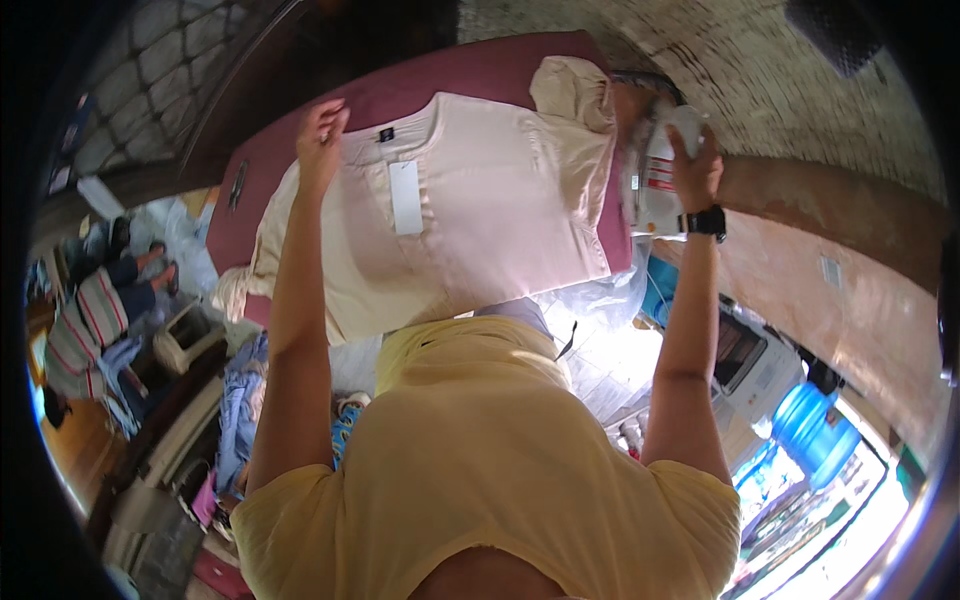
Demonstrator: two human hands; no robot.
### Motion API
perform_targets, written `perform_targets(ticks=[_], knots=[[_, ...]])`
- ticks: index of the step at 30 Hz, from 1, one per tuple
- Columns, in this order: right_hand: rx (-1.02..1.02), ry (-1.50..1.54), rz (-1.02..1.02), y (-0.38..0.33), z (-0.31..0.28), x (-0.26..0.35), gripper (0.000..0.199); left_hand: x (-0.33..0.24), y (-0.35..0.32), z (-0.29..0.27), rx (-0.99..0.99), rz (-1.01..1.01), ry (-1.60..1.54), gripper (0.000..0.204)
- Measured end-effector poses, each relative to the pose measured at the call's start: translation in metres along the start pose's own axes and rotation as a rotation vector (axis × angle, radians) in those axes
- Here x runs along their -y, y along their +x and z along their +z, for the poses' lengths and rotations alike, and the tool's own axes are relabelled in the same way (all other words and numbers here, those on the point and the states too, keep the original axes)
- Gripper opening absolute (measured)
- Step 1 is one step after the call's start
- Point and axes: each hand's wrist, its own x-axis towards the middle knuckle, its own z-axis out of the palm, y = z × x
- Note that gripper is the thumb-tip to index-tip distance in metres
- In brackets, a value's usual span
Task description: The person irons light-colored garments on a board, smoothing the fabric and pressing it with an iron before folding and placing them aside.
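One cream shirt [490, 190], one white tag [406, 198], on maroon board [480, 68]. My right hand [699, 168] grips one iron [652, 190] beside right edge; my left hand [322, 128], fingers curled in, near far edge.

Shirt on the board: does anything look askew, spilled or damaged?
The right-hand sleeve is bunched up, odd beside the shirt's fairly flat front. The left-hand sleeve is crumpled by the board's edge. I see no spill or tear.

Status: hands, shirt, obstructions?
Left hand curled near collar; right hand on iron. Shirt spread on ironing board. White tag lies on its front.
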Motion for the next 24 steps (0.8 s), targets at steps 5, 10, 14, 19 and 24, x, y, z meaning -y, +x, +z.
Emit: perform_targets(ticks=[5,10,14,19,24], knots=[[0.013,-0.170,-0.026,0.031,0.033,-0.068,0.081,0.065,-0.061,-0.145,-0.047,-0.096,0.466,0.028],[0.054,-0.146,0.039,0.030,0.054,-0.091,0.088,0.102,-0.107,-0.180,0.048,-0.006,0.804,0.041],[0.220,-0.139,0.084,0.030,0.049,-0.065,0.089,0.104,-0.137,-0.191,0.021,-0.099,0.905,0.041],[-0.025,-0.371,-0.420,0.011,0.074,0.055,0.069,0.072,-0.146,-0.180,-0.176,-0.243,0.533,0.020],[0.354,-0.046,-0.459,-0.035,0.210,0.114,0.040,0.013,-0.153,-0.196,-0.304,-0.034,0.638,0.015]])
